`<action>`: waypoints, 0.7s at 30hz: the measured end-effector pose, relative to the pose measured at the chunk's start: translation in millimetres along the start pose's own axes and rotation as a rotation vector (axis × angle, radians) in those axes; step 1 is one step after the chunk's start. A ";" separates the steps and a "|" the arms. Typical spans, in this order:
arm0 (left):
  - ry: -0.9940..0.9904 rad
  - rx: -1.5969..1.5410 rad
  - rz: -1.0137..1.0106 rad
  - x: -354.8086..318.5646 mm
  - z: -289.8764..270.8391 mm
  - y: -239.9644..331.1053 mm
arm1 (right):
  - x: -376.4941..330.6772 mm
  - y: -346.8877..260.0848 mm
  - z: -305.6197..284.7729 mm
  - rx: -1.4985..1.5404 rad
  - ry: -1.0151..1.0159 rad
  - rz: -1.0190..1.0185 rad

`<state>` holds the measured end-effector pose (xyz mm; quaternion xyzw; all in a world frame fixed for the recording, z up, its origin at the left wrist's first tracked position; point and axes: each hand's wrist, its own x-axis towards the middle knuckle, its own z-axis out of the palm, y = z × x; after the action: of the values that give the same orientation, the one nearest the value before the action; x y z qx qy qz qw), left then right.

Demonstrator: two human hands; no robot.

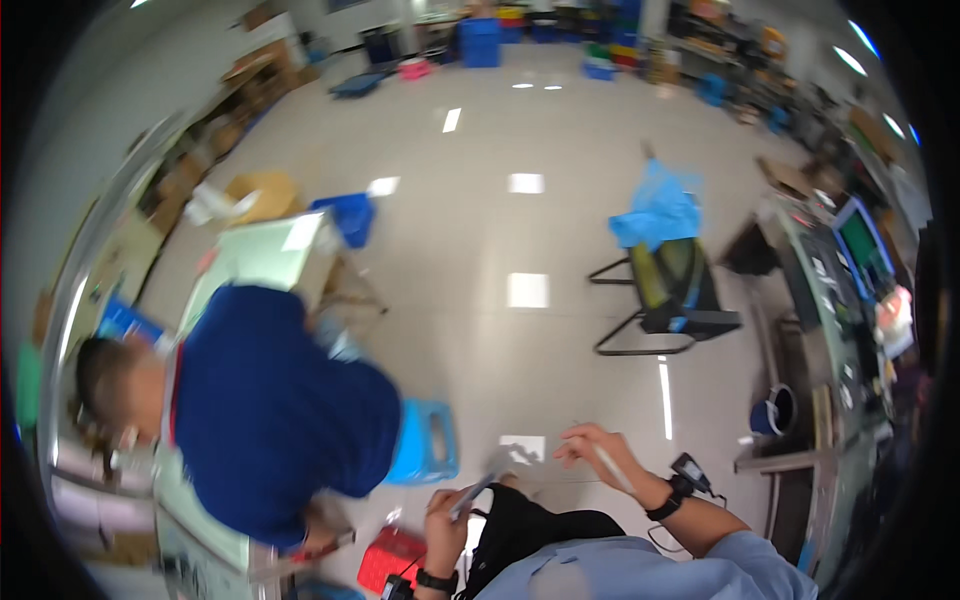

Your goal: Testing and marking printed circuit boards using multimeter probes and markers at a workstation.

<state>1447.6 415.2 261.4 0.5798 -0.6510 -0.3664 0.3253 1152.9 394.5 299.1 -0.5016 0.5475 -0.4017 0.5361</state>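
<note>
At the lower middle, my left hand (445, 520) is closed around a slim, flat grey object (474, 494), seen almost edge-on and blurred. Its kind cannot be made out. To its right, my right hand (604, 455) is raised over the floor, with its fingers loosely bent and apart. A pale streak crosses the back of that hand, too smeared to identify. Both wrists wear black straps with small devices; the right device (692, 470) has a cable hanging from it.
A person in a dark blue shirt (270, 400) leans over a pale worktable (265, 262) on the left. Close by are a blue stool (427, 442) and a red basket (392, 557). A black chair (690, 305) stands ahead right; a workbench (812, 285) with a monitor (862, 245) runs along the right.
</note>
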 end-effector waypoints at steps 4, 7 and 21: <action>-0.024 -0.045 0.022 70.0 17.1 -29.9 | 36.6 2.3 -27.1 -0.075 -0.020 0.014; -0.184 -0.054 0.072 148.8 50.0 -3.1 | 44.1 -7.1 -70.2 -0.077 0.139 -0.004; -0.805 -0.224 0.511 250.1 342.0 196.7 | -143.8 72.7 -294.2 -0.154 1.107 0.142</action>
<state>1026.8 212.6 251.3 0.1752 -0.8032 -0.5376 0.1875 841.9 519.2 284.6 -0.2158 0.8072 -0.5267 0.1564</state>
